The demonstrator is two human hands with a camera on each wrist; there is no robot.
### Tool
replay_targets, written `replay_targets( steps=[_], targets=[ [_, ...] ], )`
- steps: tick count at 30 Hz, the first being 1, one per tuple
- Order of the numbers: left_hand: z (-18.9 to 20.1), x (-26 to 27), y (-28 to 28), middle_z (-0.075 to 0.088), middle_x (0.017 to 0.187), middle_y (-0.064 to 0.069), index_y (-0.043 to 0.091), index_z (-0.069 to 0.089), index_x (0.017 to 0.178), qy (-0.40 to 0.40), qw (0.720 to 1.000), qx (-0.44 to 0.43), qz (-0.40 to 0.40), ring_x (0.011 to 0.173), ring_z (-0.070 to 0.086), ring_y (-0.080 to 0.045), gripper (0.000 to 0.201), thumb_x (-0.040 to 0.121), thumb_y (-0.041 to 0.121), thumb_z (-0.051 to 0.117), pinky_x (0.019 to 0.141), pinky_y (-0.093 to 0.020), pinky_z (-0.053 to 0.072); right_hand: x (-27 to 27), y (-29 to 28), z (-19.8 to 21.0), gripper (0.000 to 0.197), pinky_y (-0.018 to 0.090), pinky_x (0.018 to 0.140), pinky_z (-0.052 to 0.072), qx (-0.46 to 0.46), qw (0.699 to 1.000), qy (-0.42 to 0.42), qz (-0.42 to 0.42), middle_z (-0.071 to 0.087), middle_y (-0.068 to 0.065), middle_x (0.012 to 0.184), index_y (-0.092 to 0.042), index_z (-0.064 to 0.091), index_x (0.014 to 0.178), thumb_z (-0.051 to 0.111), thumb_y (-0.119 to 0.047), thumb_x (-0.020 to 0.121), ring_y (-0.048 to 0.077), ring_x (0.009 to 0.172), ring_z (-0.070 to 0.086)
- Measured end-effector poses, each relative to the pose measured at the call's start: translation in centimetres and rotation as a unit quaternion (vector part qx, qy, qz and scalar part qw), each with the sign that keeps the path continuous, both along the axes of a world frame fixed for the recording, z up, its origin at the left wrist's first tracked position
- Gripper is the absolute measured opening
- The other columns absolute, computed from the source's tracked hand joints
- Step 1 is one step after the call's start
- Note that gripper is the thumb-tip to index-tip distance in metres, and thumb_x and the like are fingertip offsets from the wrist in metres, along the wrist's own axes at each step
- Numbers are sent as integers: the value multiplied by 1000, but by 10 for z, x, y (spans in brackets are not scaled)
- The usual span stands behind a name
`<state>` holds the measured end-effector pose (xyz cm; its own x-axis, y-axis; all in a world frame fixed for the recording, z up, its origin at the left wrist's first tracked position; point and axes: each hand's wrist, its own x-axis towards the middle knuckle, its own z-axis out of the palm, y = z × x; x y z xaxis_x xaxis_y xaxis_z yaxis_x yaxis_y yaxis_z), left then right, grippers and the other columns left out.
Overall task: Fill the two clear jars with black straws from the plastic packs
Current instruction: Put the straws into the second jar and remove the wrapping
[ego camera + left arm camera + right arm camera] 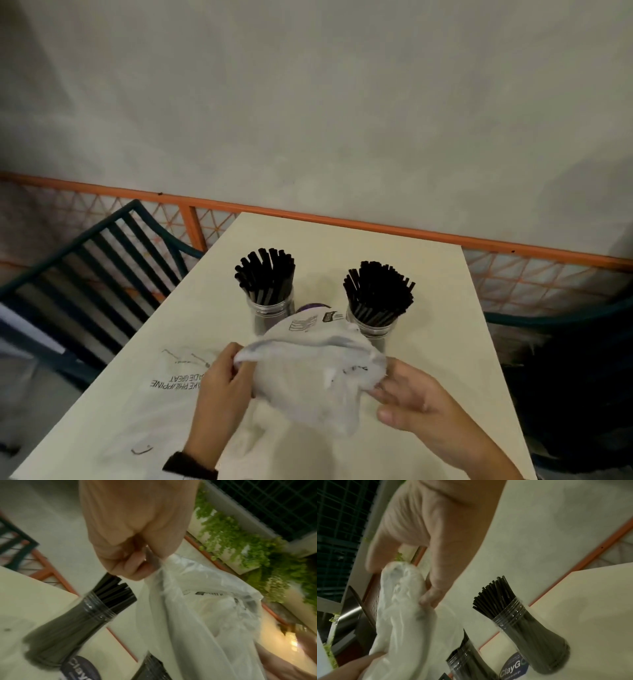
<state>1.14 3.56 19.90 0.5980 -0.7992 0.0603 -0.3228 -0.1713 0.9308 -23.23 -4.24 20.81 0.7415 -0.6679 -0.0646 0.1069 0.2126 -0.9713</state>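
Two clear jars stand side by side near the middle of the cream counter [445,359], toward its far edge – the left jar [270,305] and the right jar [373,325] – and each is packed with black straws [378,291] that fan out above the rim. Between the jars, flat on the counter, lies a round purple sticker [515,667] printed "ClayGo".

Nearer the front edge, both hands hold a crumpled white plastic bag [315,370] lifted off the counter, its far side partly hiding the bases of the jars. The left hand [222,380] pinches the bag's left edge between curled fingers [135,566] and thumb; the right hand [414,401] grips the right edge – fingertips closed on a bunched fold, as the right wrist view shows. A dark band [190,467] sits on the left wrist.

Some black printed lettering [176,382] runs across the counter near its left edge. Beyond the far edge an orange rail [376,228] runs along a pale wall, and a dark slatted chair [89,274] stands off the counter's left side.
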Motion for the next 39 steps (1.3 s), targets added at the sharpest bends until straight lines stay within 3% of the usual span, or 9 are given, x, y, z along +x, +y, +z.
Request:
replay_targets(
  steps=[5, 8, 12, 16, 20, 24, 28, 31, 39],
  targets=[
    [0, 0, 24, 59, 67, -15, 7, 63, 81, 96, 985, 25, -138, 61, 54, -12, 43, 69, 49, 60, 61, -32, 45, 18, 8, -13, 15, 13, 60, 48, -34, 987, 100, -117, 74, -5, 75, -7, 62, 96, 67, -8, 82, 3, 67, 64],
    [3, 5, 43, 70, 99, -18, 5, 69, 99, 262, 936, 0, -233, 92, 66, -26, 59, 62, 51, 72, 79, -31, 54, 24, 10, -23, 21, 29, 71, 55, -41, 975, 147, -160, 74, 4, 98, -15, 62, 106, 61, -8, 86, 17, 87, 68],
    [-3, 18, 56, 68, 88, -23, -8, 66, 90, 323, 926, -60, -187, 79, 66, -28, 75, 49, 53, 83, 72, -30, 56, 33, 19, -26, 27, 28, 79, 55, -68, 971, 172, -149, 74, -2, 99, -19, 63, 108, 61, -6, 85, 17, 94, 69],
    [-1, 35, 59, 68, 88, -19, -9, 60, 93, 348, 924, -73, -140, 74, 64, -25, 82, 38, 43, 91, 64, -27, 56, 39, 23, -19, 60, 32, 77, 57, 149, 988, -24, -11, 71, 7, 110, -12, 56, 118, 80, -18, 63, 23, 100, 67],
    [2, 59, 67, 67, 87, -15, -11, 50, 92, 319, 939, -31, -123, 72, 64, -26, 70, 49, 28, 88, 60, -30, 55, 59, 27, -6, 73, 36, 75, 57, 159, 981, -86, 67, 71, 10, 105, -9, 50, 121, 87, -19, 58, 25, 96, 67],
    [11, 83, 79, 53, 58, -4, -2, 46, 68, 192, 977, -31, -82, 53, 49, -14, 24, 74, 0, 69, 46, -15, 41, 101, 33, -2, 34, 23, 55, 48, 74, 994, 20, -75, 70, 0, 78, -15, 66, 91, 72, -16, 58, 19, 70, 61],
    [14, 107, 88, 40, 70, -2, 5, 39, 61, -96, 994, -40, 22, 58, 38, -8, 26, 81, -5, 52, 46, -12, 36, 135, 46, -12, 12, 10, 45, 31, -246, 895, 183, -324, 50, -9, 54, -21, 46, 67, 47, -9, 63, 6, 50, 41],
    [10, 125, 91, 49, 84, 5, 25, 46, 70, -35, 999, -39, 4, 71, 49, -10, 34, 83, -6, 52, 62, -27, 47, 156, 52, -24, 22, 9, 60, 36, -308, 858, 274, -307, 49, -1, 86, -14, 51, 90, 50, -1, 73, 10, 73, 47],
    [21, 182, 116, 74, 98, -8, 24, 74, 94, 293, 937, 9, -192, 91, 70, -25, 33, 69, 45, 70, 70, -31, 59, 174, 68, -28, 34, 29, 73, 57, -66, 979, 188, -40, 63, 7, 93, -22, 59, 114, 66, -11, 83, 18, 87, 65]
  ],
)
